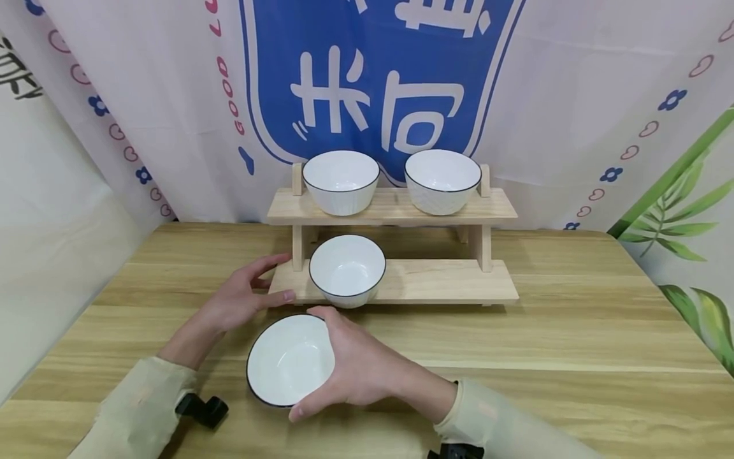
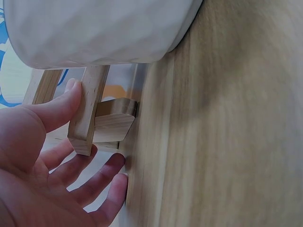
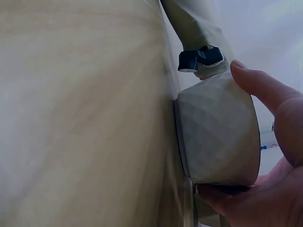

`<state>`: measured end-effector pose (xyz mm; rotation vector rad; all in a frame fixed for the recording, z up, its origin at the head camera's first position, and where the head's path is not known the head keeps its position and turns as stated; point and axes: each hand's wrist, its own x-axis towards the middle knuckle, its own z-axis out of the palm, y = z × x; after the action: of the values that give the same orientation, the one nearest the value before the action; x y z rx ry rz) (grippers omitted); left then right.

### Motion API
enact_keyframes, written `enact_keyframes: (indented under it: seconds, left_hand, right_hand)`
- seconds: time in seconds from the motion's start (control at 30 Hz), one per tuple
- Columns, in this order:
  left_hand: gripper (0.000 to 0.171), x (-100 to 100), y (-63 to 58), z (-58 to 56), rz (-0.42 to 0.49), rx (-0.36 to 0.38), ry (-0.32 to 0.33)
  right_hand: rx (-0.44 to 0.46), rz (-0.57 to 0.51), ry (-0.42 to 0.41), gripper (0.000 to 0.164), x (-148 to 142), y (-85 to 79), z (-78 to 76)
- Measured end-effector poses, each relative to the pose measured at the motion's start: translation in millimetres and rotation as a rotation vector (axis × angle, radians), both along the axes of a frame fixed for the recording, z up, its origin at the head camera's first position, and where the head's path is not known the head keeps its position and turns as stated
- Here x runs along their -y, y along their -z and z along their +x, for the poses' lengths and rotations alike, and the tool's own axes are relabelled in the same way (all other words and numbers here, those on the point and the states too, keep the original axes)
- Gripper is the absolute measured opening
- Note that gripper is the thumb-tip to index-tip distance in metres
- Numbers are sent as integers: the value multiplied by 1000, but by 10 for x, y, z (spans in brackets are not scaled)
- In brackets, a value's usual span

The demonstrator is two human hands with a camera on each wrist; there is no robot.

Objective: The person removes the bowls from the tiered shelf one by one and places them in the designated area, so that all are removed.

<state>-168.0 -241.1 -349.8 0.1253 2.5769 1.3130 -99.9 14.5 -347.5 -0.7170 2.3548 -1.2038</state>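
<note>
I see L hand point(image 1: 237, 298) gripping a 2-tier wood stand point(image 1: 438, 280) at lower L, R hand point(image 1: 364, 363) pinching a white bowl point(image 1: 289, 360) btwn thumb & fingers.

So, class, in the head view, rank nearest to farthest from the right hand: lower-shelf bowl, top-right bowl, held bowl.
1. Held bowl, in the right hand.
2. Lower-shelf bowl, just beyond.
3. Top-right bowl, farther back.

A white fabric curtain point(image 1: 573, 95) with a large blue panel point(image 1: 376, 70) bearing white characters hangs behind the light-brown, wood-grain worktop point(image 1: 573, 312); green printed leaves point(image 1: 699, 205) show at right.
</note>
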Motion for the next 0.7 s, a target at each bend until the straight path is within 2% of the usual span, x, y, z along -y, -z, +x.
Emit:
enact_keyframes:
  seconds: [0.23,0.47,0.6,0.7]
  left_hand:
    - [85,-7,-8,-4,0,9,-2]
    - [87,-1,0,-14,-3,11,2]
    - [87,-2,3,-12,-3,2,5]
    - [87,10,13,-12,-5,2,6]
  right_hand:
    - [12,-11,9,123,-7,-8,1]
    - [-39,-61,-3,117,-25,-38,1]
    - [-53,-116,-16,113,-53,-119,11]
    - [-72,-206,-49,107,-81,-192,13]
